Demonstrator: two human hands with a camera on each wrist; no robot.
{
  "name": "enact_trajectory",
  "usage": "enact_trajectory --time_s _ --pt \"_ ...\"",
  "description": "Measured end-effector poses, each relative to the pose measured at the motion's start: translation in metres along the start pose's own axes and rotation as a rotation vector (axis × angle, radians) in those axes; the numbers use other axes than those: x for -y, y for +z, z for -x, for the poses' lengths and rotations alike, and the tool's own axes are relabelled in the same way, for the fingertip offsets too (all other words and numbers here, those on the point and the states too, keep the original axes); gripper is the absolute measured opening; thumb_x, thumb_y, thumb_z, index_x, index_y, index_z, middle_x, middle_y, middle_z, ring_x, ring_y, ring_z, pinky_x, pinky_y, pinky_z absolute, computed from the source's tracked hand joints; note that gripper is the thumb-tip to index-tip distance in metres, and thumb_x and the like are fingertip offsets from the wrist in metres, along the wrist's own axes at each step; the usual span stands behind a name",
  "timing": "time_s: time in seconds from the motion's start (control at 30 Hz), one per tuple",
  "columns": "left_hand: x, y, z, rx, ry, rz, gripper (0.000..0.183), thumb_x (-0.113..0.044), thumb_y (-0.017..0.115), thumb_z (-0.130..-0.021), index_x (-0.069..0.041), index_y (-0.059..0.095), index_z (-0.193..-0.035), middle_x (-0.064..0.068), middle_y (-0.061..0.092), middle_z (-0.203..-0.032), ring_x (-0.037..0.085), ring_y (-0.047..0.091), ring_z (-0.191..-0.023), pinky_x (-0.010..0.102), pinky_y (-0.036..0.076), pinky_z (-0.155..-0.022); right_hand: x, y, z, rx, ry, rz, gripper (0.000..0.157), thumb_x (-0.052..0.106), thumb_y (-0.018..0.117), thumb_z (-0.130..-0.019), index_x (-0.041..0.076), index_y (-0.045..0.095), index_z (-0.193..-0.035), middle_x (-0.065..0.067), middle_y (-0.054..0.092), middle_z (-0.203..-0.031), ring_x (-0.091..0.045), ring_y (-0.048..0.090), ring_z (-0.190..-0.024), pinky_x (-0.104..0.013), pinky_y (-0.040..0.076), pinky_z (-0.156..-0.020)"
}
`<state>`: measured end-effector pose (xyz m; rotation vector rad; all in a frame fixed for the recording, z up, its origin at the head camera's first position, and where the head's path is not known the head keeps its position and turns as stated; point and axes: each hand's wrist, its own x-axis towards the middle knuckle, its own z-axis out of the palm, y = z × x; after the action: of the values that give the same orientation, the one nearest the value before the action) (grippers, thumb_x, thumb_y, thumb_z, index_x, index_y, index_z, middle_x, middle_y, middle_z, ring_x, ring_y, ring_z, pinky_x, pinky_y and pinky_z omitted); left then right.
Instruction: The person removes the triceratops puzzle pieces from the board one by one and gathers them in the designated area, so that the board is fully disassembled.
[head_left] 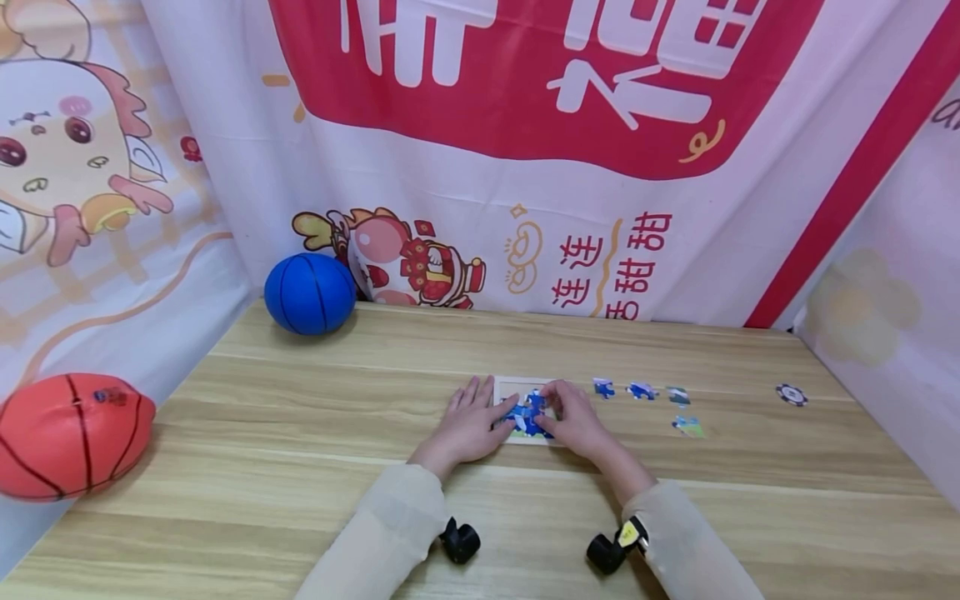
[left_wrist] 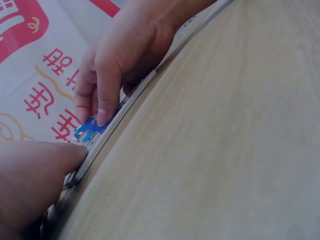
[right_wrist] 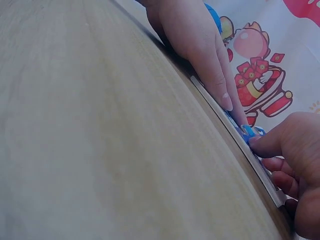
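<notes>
A small jigsaw puzzle tray point(head_left: 517, 382) with a pale border lies flat on the table, holding joined blue pieces along its lower part. My left hand point(head_left: 471, 425) rests across its left side, fingers straight, the thumb reaching over the blue pieces. From the right comes my right hand point(head_left: 579, 421), which pinches a blue puzzle piece point(left_wrist: 88, 130) between thumb and fingers. That piece tilts up from the tray in the left wrist view, close by the left thumb. Several loose puzzle pieces point(head_left: 642, 392) lie to the right of the tray.
A round poker chip point(head_left: 792, 395) lies far right on the wooden table point(head_left: 300, 508). Toward the back left sits a blue ball point(head_left: 310, 293), and a red ball point(head_left: 75, 437) is at the left edge. Printed cloth point(head_left: 480, 183) hangs behind the table and at both sides.
</notes>
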<state>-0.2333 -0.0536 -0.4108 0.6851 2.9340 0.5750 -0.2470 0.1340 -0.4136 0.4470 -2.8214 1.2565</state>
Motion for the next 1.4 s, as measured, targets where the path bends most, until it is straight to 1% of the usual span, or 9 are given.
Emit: enact_trajectory --time_s 0.1,0.2,0.47,0.7,0.87,0.93,1.07,1.23,1.4 --pt "0.0 0.0 0.0 -0.001 0.003 0.002 0.046 -0.041 0.036 -0.09 -0.026 0.034 -0.133 0.015 0.009 -0.141 0.033 -0.001 -0.127 0.047 0.003 -0.099 0.0 0.0 0.0 -0.009 -0.007 -0.059 0.026 0.001 0.062 -0.077 0.006 0.051 -0.099 -0.003 0.049 -0.082 -0.019 0.044 -0.076 -0.03 0.039 -0.068" --pt "-0.001 -0.001 -0.001 -0.004 0.005 0.003 0.046 -0.042 0.036 -0.09 -0.026 0.034 -0.133 0.016 0.009 -0.141 0.033 0.0 -0.127 0.047 0.003 -0.099 0.0 0.0 0.0 -0.018 0.002 -0.078 0.026 -0.001 0.062 -0.077 0.005 0.052 -0.1 -0.003 0.051 -0.08 -0.019 0.046 -0.075 -0.03 0.04 -0.068" --pt "0.0 0.0 -0.001 -0.009 0.008 0.006 0.045 -0.041 0.037 -0.09 -0.025 0.036 -0.133 0.016 0.01 -0.141 0.034 0.0 -0.127 0.047 0.003 -0.099 -0.001 0.001 -0.001 -0.016 0.022 -0.067 0.031 0.0 0.062 -0.077 0.004 0.055 -0.107 -0.002 0.052 -0.08 -0.018 0.046 -0.075 -0.03 0.041 -0.069" --pt "0.0 -0.001 -0.001 -0.01 0.013 0.009 0.045 -0.041 0.037 -0.09 -0.025 0.036 -0.132 0.016 0.01 -0.141 0.034 0.0 -0.127 0.048 0.004 -0.099 -0.001 -0.001 -0.001 -0.013 0.013 -0.049 0.028 0.003 0.061 -0.079 0.004 0.058 -0.107 -0.001 0.052 -0.077 -0.017 0.046 -0.073 -0.029 0.041 -0.067" --pt "-0.001 -0.001 -0.001 -0.007 0.01 0.004 0.045 -0.041 0.036 -0.09 -0.026 0.034 -0.133 0.016 0.009 -0.141 0.034 0.0 -0.127 0.047 0.003 -0.099 -0.001 -0.003 -0.002 -0.016 0.014 -0.059 0.029 0.007 0.061 -0.08 0.005 0.059 -0.108 0.0 0.053 -0.076 -0.016 0.047 -0.071 -0.028 0.042 -0.066" --pt "-0.001 -0.001 -0.001 -0.005 0.007 0.003 0.045 -0.041 0.036 -0.09 -0.026 0.034 -0.133 0.016 0.009 -0.141 0.034 0.0 -0.127 0.047 0.002 -0.099 0.0 -0.006 -0.003 -0.019 0.03 -0.076 0.029 0.008 0.061 -0.08 0.006 0.059 -0.109 0.0 0.054 -0.077 -0.016 0.048 -0.072 -0.028 0.043 -0.065" --pt "0.0 -0.001 -0.001 -0.003 0.004 0.006 0.045 -0.041 0.036 -0.09 -0.025 0.034 -0.133 0.016 0.009 -0.141 0.034 0.0 -0.127 0.047 0.002 -0.099 -0.002 -0.017 -0.004 -0.021 0.042 -0.119 0.029 0.007 0.06 -0.081 0.005 0.058 -0.11 -0.003 0.055 -0.08 -0.018 0.049 -0.073 -0.029 0.044 -0.064" --pt "-0.001 -0.001 0.0 -0.005 0.003 0.015 0.046 -0.041 0.036 -0.09 -0.025 0.035 -0.133 0.016 0.009 -0.141 0.033 -0.001 -0.127 0.047 0.002 -0.099 -0.01 -0.041 -0.002 -0.016 0.043 -0.137 0.031 0.005 0.058 -0.081 0.004 0.056 -0.112 -0.005 0.055 -0.083 -0.02 0.049 -0.076 -0.031 0.043 -0.065" --pt "-0.001 -0.001 0.0 -0.011 0.009 0.017 0.045 -0.041 0.037 -0.09 -0.025 0.035 -0.133 0.016 0.009 -0.141 0.034 -0.001 -0.127 0.047 0.002 -0.099 -0.02 -0.069 0.007 -0.042 0.024 -0.077 0.031 0.009 0.06 -0.081 0.005 0.057 -0.111 -0.006 0.057 -0.085 -0.02 0.049 -0.077 -0.032 0.043 -0.064"
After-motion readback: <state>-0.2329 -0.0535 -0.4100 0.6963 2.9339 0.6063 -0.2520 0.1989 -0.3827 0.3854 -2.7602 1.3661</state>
